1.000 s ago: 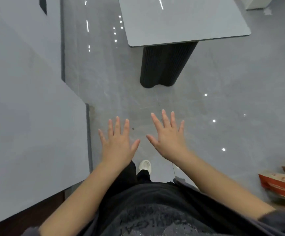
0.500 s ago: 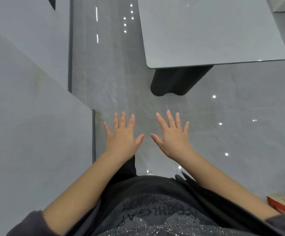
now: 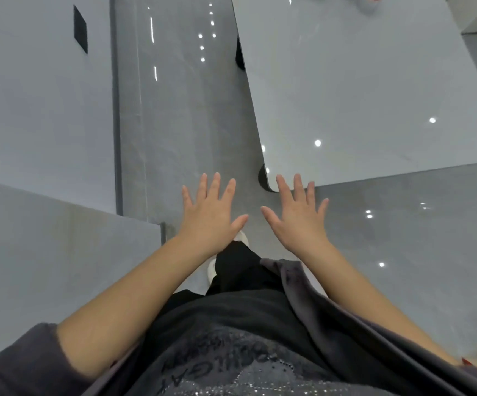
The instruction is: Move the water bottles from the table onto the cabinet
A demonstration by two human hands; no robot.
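My left hand (image 3: 210, 214) and my right hand (image 3: 296, 217) are held out in front of me, palms down, fingers spread and straight, holding nothing. The grey table (image 3: 360, 95) lies ahead to the right, its near corner just beyond my right fingertips. At the table's far edge, at the top of the view, a bottle (image 3: 370, 2) with a red part shows only partly. The grey cabinet top (image 3: 46, 267) fills the lower left, beside my left forearm.
A glossy grey tiled floor (image 3: 188, 124) runs between the cabinet and the table. A grey wall panel with a dark rectangular cutout (image 3: 80, 28) stands at the upper left. My white shoe (image 3: 241, 238) shows below my hands.
The table has come much closer and now reaches my right fingertips. A bottle has entered the view at the top. My hands stay spread and empty.
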